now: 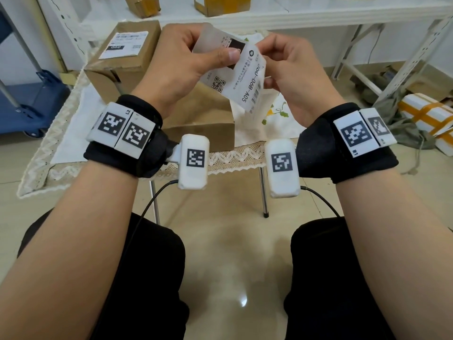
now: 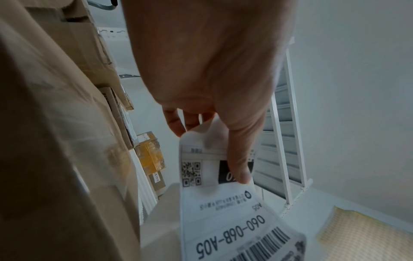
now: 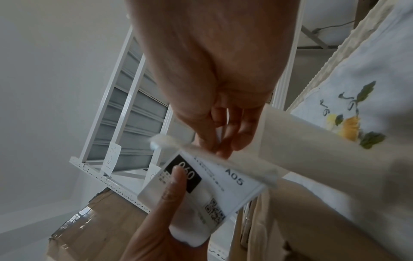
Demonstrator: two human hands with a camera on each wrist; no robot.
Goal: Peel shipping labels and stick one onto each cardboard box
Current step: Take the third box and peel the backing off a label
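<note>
Both hands hold a white shipping label sheet (image 1: 247, 82) printed "060-06B-A05" up over the table. My left hand (image 1: 228, 56) pinches its upper part, the thumb (image 2: 240, 169) pressing on the black "060" patch. My right hand (image 1: 267, 62) pinches the sheet's right edge; its fingertips (image 3: 223, 141) sit behind the paper. The sheet (image 3: 223, 185) bends along a crease, and I cannot tell label from backing there. Beneath the hands stands a plain cardboard box (image 1: 203, 114). A second cardboard box (image 1: 127, 52) at the back left carries a label on top.
The boxes stand on a small table with a white lace-edged cloth (image 1: 68, 133). Behind it, a white shelf (image 1: 318, 13) bears yellow-taped boxes (image 1: 220, 4). A blue cart (image 1: 24, 94) is at the left, a white foam box with orange tape (image 1: 429, 116) on the floor at the right.
</note>
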